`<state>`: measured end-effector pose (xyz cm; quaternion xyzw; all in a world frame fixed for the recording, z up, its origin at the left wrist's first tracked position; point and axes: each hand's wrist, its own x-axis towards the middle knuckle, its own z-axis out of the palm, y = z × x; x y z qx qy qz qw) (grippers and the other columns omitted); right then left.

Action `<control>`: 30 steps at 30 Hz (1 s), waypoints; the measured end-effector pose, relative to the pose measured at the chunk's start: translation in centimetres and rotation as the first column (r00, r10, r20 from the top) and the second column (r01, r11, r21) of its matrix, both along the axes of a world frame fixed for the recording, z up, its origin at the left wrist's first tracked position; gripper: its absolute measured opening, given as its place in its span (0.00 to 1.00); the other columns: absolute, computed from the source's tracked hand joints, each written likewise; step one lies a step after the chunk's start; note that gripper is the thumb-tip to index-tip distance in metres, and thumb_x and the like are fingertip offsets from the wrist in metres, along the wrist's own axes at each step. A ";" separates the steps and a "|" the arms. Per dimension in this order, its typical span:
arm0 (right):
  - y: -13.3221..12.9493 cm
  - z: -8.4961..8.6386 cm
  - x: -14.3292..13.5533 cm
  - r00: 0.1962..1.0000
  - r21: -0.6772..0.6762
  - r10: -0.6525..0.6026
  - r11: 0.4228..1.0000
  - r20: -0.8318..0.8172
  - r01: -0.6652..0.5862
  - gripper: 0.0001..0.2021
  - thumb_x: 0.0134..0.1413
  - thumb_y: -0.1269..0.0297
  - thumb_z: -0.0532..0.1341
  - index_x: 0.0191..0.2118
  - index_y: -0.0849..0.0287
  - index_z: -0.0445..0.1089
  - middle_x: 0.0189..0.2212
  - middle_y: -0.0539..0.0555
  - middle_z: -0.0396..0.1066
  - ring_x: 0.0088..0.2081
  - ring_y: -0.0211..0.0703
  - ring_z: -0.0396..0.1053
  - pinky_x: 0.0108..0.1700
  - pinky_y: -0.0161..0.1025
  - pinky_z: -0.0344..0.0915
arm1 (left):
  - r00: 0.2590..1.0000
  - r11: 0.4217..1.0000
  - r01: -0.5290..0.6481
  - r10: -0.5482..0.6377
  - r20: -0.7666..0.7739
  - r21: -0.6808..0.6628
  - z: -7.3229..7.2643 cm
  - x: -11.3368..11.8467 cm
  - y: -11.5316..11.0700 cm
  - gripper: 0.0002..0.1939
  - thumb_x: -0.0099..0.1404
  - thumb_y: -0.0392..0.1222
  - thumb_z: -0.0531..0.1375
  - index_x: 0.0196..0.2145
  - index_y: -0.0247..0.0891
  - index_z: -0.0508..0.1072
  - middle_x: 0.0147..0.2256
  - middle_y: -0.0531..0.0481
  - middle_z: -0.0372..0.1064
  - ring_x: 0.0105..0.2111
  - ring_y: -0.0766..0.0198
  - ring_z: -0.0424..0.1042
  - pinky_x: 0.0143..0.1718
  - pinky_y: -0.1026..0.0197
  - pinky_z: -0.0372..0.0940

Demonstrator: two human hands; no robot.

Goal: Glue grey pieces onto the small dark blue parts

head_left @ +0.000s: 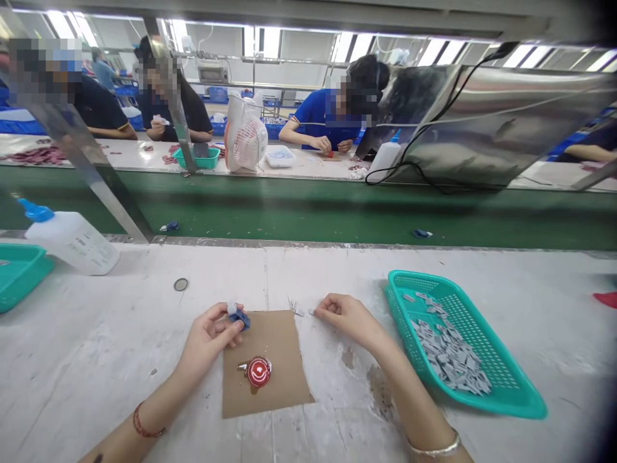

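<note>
My left hand (214,331) holds a small blue fabric piece (240,318) with a whitish tip, over the left edge of a brown cardboard sheet (284,347). On the cardboard lies a round red item (259,371) with a shiny wet-looking surface and a short stub at its left. Right of the cardboard, my right hand (340,312) has its fingers pinched on a small grey piece (312,312). A few similar grey bits (297,312) lie beside it, at the cardboard's top right corner.
A green basket (518,392) of small grey pieces stands at right. At left are a white bottle (77,241) with a blue cap, a green tray (22,273) and a bottle cap (180,284). People work across the green belt (289,209).
</note>
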<state>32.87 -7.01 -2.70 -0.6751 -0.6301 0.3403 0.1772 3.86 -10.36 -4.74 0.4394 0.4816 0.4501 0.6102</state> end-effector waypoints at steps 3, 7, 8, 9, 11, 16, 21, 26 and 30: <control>-0.4 0.1 -0.1 1.000 0.035 -0.003 0.999 0.014 0.002 0.09 0.53 0.60 0.58 0.31 0.61 0.71 0.23 0.50 0.68 0.26 0.40 0.64 0.27 0.35 0.57 | 0.997 0.997 0.075 -0.075 0.020 0.002 -0.7 0.3 -0.5 0.18 0.58 0.47 0.66 0.43 0.36 0.73 0.34 0.48 0.75 0.27 0.68 0.71 0.29 0.67 0.65; -1.2 0.3 0.0 0.993 0.133 0.119 0.984 -0.006 -0.117 0.12 0.57 0.60 0.56 0.43 0.59 0.70 0.26 0.49 0.66 0.28 0.40 0.64 0.30 0.36 0.60 | 0.996 0.998 0.066 -0.067 0.057 0.021 -1.0 0.2 -0.7 0.17 0.59 0.47 0.66 0.43 0.37 0.72 0.39 0.46 0.75 0.29 0.67 0.72 0.30 0.66 0.66; -1.3 0.3 0.1 0.986 0.152 0.166 0.975 -0.009 -0.163 0.12 0.57 0.60 0.56 0.44 0.58 0.69 0.28 0.50 0.67 0.28 0.40 0.65 0.31 0.37 0.61 | 0.997 0.999 0.048 -0.049 0.062 0.024 -1.0 0.2 -0.6 0.17 0.59 0.47 0.66 0.43 0.37 0.72 0.40 0.46 0.74 0.29 0.67 0.72 0.30 0.66 0.66; -1.4 0.4 0.2 0.979 0.166 0.205 0.965 -0.007 -0.201 0.11 0.58 0.61 0.56 0.44 0.58 0.69 0.30 0.51 0.68 0.29 0.40 0.65 0.32 0.37 0.62 | 0.997 0.999 0.033 -0.034 0.065 0.024 -1.0 0.1 -0.6 0.16 0.59 0.47 0.66 0.42 0.37 0.72 0.40 0.47 0.74 0.29 0.67 0.73 0.30 0.66 0.67; -1.5 0.5 0.4 0.970 0.179 0.244 0.953 0.011 -0.242 0.10 0.59 0.62 0.57 0.43 0.58 0.70 0.32 0.52 0.69 0.30 0.40 0.66 0.32 0.37 0.63 | 0.997 0.999 0.026 -0.028 0.066 0.024 -1.0 0.0 -0.5 0.16 0.59 0.47 0.66 0.42 0.38 0.72 0.41 0.47 0.74 0.30 0.67 0.73 0.32 0.66 0.68; -1.5 0.7 0.4 0.939 0.187 0.340 0.921 0.047 -0.342 0.05 0.58 0.66 0.59 0.39 0.57 0.71 0.36 0.53 0.71 0.35 0.41 0.68 0.37 0.38 0.64 | 0.997 0.997 0.067 -0.068 0.048 0.024 -1.1 0.0 -0.6 0.14 0.60 0.46 0.65 0.42 0.39 0.72 0.41 0.49 0.74 0.31 0.68 0.73 0.36 0.66 0.69; -1.5 0.6 0.2 0.938 0.184 0.341 0.920 0.052 -0.345 0.05 0.59 0.68 0.58 0.35 0.56 0.72 0.37 0.53 0.71 0.37 0.41 0.69 0.39 0.37 0.65 | 0.997 0.997 0.074 -0.074 0.029 -0.004 -0.9 0.0 -0.6 0.14 0.61 0.46 0.65 0.43 0.39 0.73 0.40 0.49 0.74 0.33 0.66 0.73 0.38 0.65 0.70; -1.2 -0.1 0.3 0.947 0.239 0.314 0.916 0.073 -0.322 0.10 0.62 0.67 0.55 0.37 0.57 0.74 0.36 0.54 0.71 0.37 0.42 0.69 0.37 0.37 0.64 | 0.998 0.998 0.058 -0.058 0.025 0.000 -0.6 0.3 -0.5 0.13 0.60 0.46 0.65 0.41 0.39 0.74 0.40 0.48 0.74 0.34 0.65 0.72 0.38 0.65 0.71; -1.0 -0.7 0.2 0.962 0.275 0.265 0.922 0.065 -0.273 0.10 0.61 0.68 0.55 0.38 0.57 0.75 0.35 0.55 0.72 0.35 0.42 0.69 0.36 0.37 0.63 | 0.998 0.998 0.057 -0.057 0.010 -0.004 -0.4 0.4 -0.6 0.13 0.60 0.46 0.65 0.41 0.38 0.74 0.40 0.48 0.74 0.34 0.65 0.72 0.38 0.64 0.71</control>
